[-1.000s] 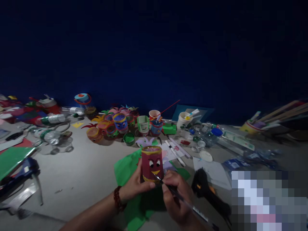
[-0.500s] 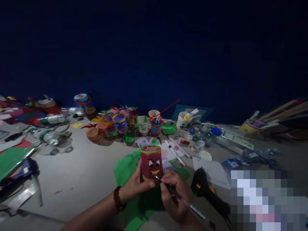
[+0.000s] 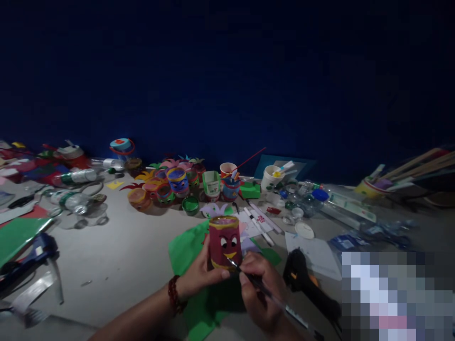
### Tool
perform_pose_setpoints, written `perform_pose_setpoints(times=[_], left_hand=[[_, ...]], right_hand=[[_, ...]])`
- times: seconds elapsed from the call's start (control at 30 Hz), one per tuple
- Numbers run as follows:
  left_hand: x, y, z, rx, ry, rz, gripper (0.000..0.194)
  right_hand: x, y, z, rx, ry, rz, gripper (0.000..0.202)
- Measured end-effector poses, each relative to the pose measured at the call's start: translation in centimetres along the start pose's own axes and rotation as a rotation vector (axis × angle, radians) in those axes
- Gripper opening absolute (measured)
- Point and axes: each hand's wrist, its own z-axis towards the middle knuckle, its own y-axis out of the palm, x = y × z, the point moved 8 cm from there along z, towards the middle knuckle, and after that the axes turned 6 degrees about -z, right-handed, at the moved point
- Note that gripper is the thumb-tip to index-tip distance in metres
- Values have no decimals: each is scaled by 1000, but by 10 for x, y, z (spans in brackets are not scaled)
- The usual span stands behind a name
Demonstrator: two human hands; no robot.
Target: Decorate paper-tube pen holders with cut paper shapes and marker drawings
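Hardly anything has moved since the earlier frame. I have the left hand curled around the maroon cup, holding it upright over a green sheet. With the right hand I pinch a pen-like tool, its tip at the cup's yellow mouth. Just right of that hand, a black glue gun lies on the worktop; farther back, to the left, painted cups stand clustered.

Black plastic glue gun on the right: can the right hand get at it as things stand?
Probably yes: the glue gun lies close beside the right hand, nothing visible between them, though that hand holds a slim black pen-like tool.
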Motion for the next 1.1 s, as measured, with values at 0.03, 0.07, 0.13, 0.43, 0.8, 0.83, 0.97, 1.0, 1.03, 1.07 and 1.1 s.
perform_pose_setpoints(times=[0.03,0.07,0.13,0.43,0.8,0.83,0.97,1.0,1.03,1.07,1.1], left_hand=[[0,0,0,2,1,3,102],[1,0,0,4,-1,5,102],[1,1,0,7,-9,2,102],[2,2,0,-3,-2,13,106],[0,2,0,-7,-23,11,110],[1,2,0,-6,-18,7,109],[1,2,-1,5,-13,1,107],[1,2,-1,7,-16,-1,105],[1,2,-1,8,-19,-5,104],[0,2,-1,5,-19,-13,104],[0,2,-1,1,-18,-20,104]], right_hand=[[0,0,0,-3,-3,3,17],[0,1,0,-12,-5,5,18],[0,3,0,-28,-6,0,17],[1,3,0,-36,-12,-7,19],[4,2,-3,-9,21,26,18],[5,2,-3,-15,24,27,18],[4,1,-2,-5,12,53,16],[3,1,-2,-2,9,56,16],[2,0,-1,4,9,52,17],[2,0,-1,6,11,42,18],[2,0,-1,5,12,31,18]])
